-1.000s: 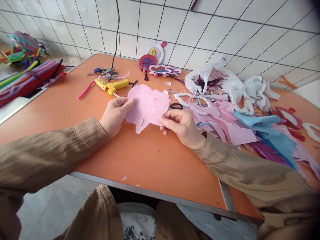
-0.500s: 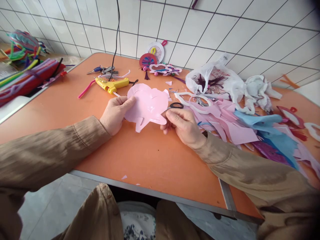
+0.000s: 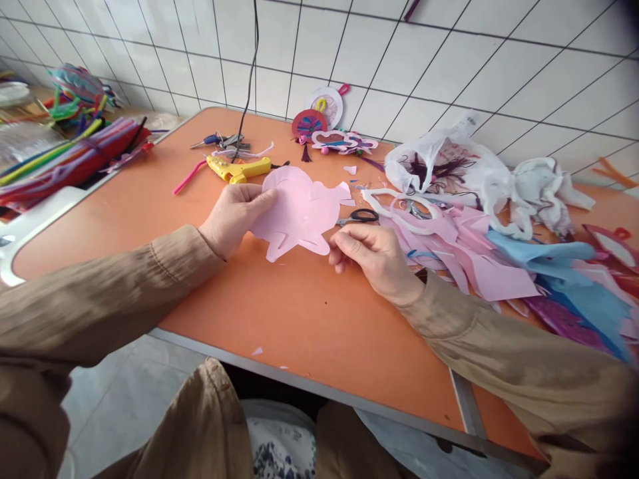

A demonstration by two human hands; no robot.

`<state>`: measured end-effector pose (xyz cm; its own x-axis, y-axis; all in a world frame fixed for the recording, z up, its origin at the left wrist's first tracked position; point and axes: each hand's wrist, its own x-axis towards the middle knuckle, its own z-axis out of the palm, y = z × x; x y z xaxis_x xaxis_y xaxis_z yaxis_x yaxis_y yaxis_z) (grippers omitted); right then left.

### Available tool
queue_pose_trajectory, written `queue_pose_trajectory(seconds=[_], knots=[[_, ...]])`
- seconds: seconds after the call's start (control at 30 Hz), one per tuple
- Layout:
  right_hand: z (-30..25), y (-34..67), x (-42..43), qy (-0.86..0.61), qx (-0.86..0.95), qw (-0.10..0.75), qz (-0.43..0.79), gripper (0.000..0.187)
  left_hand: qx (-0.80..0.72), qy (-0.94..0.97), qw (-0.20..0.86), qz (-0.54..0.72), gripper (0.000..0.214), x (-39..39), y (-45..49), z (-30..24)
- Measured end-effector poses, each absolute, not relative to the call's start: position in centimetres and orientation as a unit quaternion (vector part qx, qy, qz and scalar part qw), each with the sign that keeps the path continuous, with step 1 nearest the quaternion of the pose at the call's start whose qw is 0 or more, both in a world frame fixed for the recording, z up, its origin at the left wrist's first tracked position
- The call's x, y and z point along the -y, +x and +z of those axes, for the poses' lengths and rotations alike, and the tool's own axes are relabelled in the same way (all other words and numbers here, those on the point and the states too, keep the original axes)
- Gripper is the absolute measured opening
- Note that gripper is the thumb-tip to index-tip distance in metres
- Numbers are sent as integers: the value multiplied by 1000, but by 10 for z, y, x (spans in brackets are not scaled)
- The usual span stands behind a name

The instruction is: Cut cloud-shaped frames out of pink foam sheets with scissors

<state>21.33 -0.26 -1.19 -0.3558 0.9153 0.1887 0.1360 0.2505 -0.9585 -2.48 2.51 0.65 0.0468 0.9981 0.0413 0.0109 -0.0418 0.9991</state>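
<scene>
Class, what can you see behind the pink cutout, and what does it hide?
Beyond the pink cutout in the left hand, the orange table, yellow glue gun and black-handled scissors show past its edges. Whatever lies directly behind it is covered and cannot be seen.

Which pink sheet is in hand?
The lobed pink sheet, pinched in the left hand; the other pink sheets at right lie heaped on the orange table.

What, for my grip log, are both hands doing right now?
Left hand: holding the pink cutout.
Right hand: curled beside it; whether it holds anything cannot be told.
</scene>
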Motion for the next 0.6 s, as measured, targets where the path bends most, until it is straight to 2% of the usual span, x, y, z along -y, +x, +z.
queue_pose_trajectory(seconds=[0.23, 0.6], knots=[[-14, 213, 2, -404, 662, 419, 472, 40, -476, 543, 503, 475, 42, -25, -24, 2], [-13, 212, 2, -413, 680, 403, 452, 48, -497, 505, 528, 468, 40, -25, -20, 2]])
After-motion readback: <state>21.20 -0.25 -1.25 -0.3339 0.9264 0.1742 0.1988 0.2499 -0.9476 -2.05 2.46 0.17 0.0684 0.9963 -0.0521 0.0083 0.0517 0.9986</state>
